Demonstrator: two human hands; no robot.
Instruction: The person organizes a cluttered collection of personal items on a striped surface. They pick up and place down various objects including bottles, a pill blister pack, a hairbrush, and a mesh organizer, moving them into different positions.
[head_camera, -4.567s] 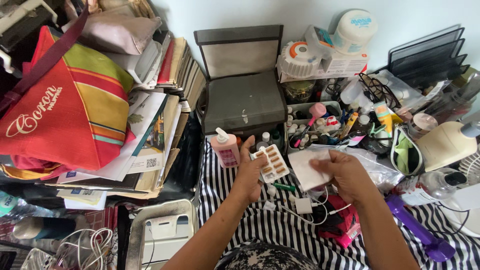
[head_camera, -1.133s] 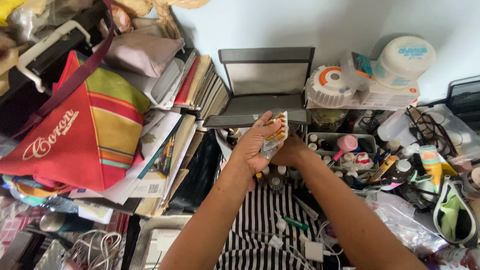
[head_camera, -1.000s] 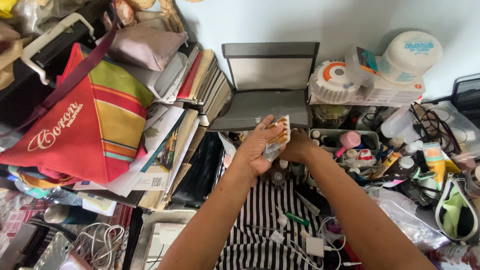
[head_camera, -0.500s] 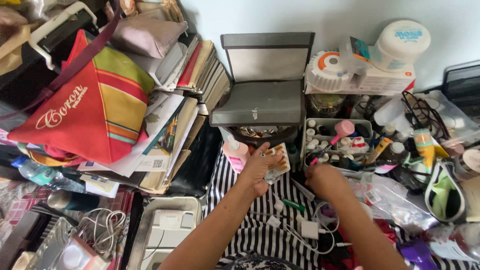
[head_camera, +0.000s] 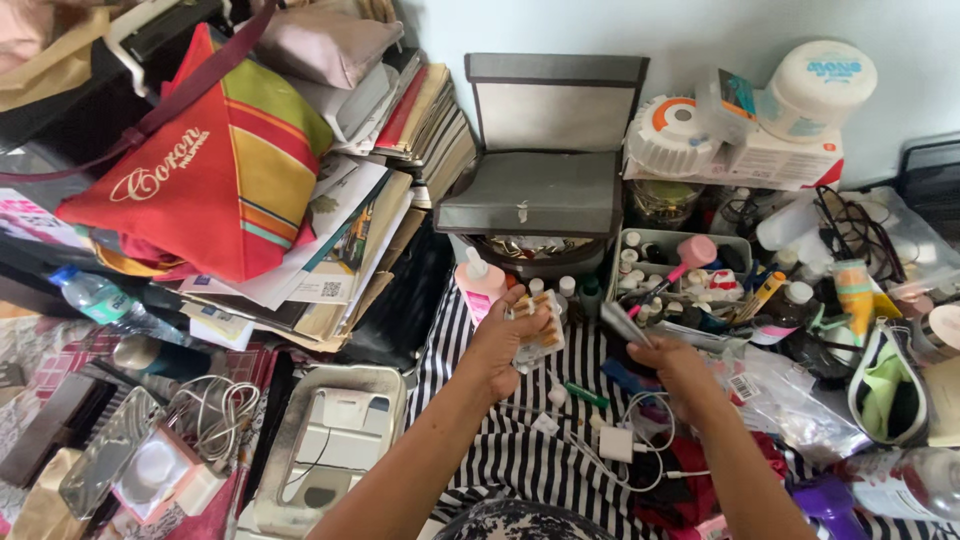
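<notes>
My left hand (head_camera: 500, 348) holds a blister pack of orange pills (head_camera: 537, 328) over the black-and-white striped cloth (head_camera: 520, 462). My right hand (head_camera: 676, 376) is beside it, closed on a thin grey strip (head_camera: 622, 323) that points up and left. Just beyond both hands are a pink pump bottle (head_camera: 481, 286) and several small white-capped bottles (head_camera: 568, 287). Further back stands a grey box (head_camera: 535, 190) with its lid raised against the wall.
A red striped bag (head_camera: 215, 170) lies on stacked books and papers at left. A tray of small bottles and tubes (head_camera: 680, 278) sits right of the box. A white charger (head_camera: 612, 443) with cables and a metal tray (head_camera: 330, 450) lie near me.
Both hands have drawn back from under the grey box to the striped cloth. The left still holds the blister pack; the right has taken up a grey strip.
</notes>
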